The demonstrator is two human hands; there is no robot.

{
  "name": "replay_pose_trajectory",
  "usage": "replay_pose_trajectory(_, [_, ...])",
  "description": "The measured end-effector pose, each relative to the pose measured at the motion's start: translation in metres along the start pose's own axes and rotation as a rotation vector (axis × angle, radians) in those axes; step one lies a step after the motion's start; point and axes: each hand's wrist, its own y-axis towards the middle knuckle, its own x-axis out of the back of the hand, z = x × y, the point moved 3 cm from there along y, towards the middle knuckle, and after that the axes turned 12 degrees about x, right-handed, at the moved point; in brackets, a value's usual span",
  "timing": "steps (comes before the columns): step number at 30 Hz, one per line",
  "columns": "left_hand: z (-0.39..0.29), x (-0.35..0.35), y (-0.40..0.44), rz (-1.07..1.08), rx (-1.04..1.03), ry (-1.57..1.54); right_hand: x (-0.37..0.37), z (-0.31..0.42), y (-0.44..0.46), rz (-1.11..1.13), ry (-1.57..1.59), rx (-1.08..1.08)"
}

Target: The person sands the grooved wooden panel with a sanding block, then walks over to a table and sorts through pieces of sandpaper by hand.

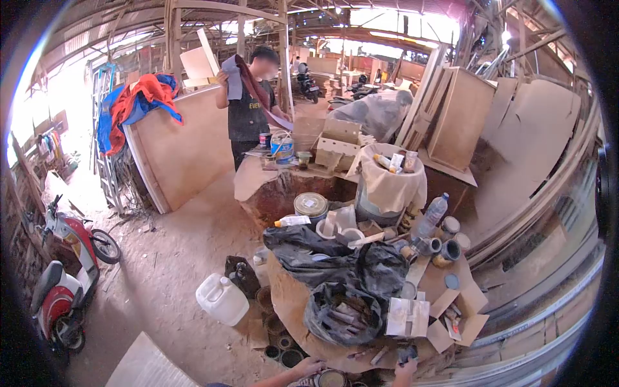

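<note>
At the bottom edge, my left hand point(311, 366) has its fingers curled beside the rim of an open can point(332, 378); what they hold, if anything, is hidden. My right hand point(406, 371) is closed around a small dark grey object point(407, 353) at the front edge of the cardboard-covered worktop point(290, 293). Just beyond it stands a white carton point(407, 317). A black plastic bag point(322, 303) with dark, stick-like pieces inside lies further left. An opened cardboard box point(456, 319) with small tubes in it sits on the right.
A white jerrycan point(222, 299) and several dark cans point(290, 357) stand on the floor at left. Paint tins point(446, 253), a plastic bottle point(431, 216) and a cloth-covered drum point(387, 187) crowd the right. Across the worktop another person point(248, 106) holds up cloth-like sheets. A motorbike point(71, 277) is parked left.
</note>
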Motion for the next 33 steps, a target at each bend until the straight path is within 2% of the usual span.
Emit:
replay_pose_trajectory(2, [-0.008,-0.007,-0.007,-0.012,0.0,0.004,0.009,0.004,0.004,0.103,0.133,-0.066])
replay_pose_trajectory(4, [-0.014,-0.011,-0.007,-0.002,-0.11,-0.001,-0.004,0.027,-0.032,0.153,0.107,-0.079])
replay_pose_trajectory(6, [-0.014,-0.018,0.001,0.025,-0.088,-0.016,-0.01,0.042,-0.048,0.186,0.09,-0.076])
replay_pose_trajectory(8, [0.011,-0.031,0.03,0.052,-0.06,-0.027,-0.012,0.053,-0.061,0.217,0.079,-0.073])
replay_pose_trajectory(10, [0.041,-0.046,0.073,0.151,-0.107,-0.182,-0.015,0.062,-0.074,0.25,0.073,-0.06])
replay_pose_trajectory(11, [0.032,-0.045,0.077,0.145,-0.114,-0.17,-0.017,0.065,-0.08,0.265,0.069,-0.055])
replay_pose_trajectory(13, [0.011,-0.053,0.069,0.386,-0.126,-0.344,-0.013,0.069,-0.09,0.295,0.056,-0.034])
replay_pose_trajectory(14, [-0.025,-0.05,0.038,0.393,-0.105,-0.323,-0.009,0.071,-0.094,0.314,0.047,-0.018])
replay_pose_trajectory(15, [-0.092,-0.044,-0.022,0.403,-0.082,-0.306,-0.005,0.072,-0.1,0.331,0.035,-0.001])
replay_pose_trajectory(17, [-0.184,-0.034,-0.097,0.327,-0.332,-0.205,0.004,0.077,-0.122,0.38,0.007,0.054])
replay_pose_trajectory(19, [-0.248,-0.018,-0.138,0.364,-0.636,-0.187,0.009,0.081,-0.146,0.452,-0.027,0.126])
replay_pose_trajectory(21, [-0.305,-0.009,-0.215,0.469,-0.879,-0.312,0.011,0.087,-0.171,0.553,-0.068,0.232])
replay_pose_trajectory(23, [-0.337,-0.001,-0.283,0.528,-1.216,-0.348,0.003,0.098,-0.199,0.632,-0.088,0.312])
replay_pose_trajectory(25, [-0.338,0.005,-0.333,0.621,-1.498,-0.3,-0.028,0.127,-0.239,0.515,-0.044,0.153])
replay_pose_trajectory(26, [-0.346,0.001,-0.366,0.652,-1.667,-0.269,-0.032,0.132,-0.249,0.399,-0.001,-0.005])
replay_pose_trajectory(27, [-0.35,-0.004,-0.394,0.674,-1.819,-0.256,-0.02,0.12,-0.229,0.584,0.013,-0.027])
replay_pose_trajectory(28, [-0.353,-0.008,-0.412,0.671,-1.927,-0.278,-0.006,0.109,-0.207,0.58,0.007,-0.028])
replay_pose_trajectory(30, [-0.36,-0.007,-0.428,0.668,-2.014,-0.403,0.01,0.078,-0.175,0.658,0.218,-0.358])
replay_pose_trajectory(31, [-0.367,-0.004,-0.435,0.759,-2.004,-0.115,0.011,0.062,-0.168,0.65,-0.068,0.008])
replay_pose_trajectory(32, [-0.366,-0.006,-0.441,0.84,-1.968,0.17,0.019,0.05,-0.154,0.648,-0.077,0.008])
replay_pose_trajectory(33, [-0.361,-0.008,-0.444,0.857,-1.878,0.143,0.034,0.036,-0.139,0.44,-0.043,-0.14])
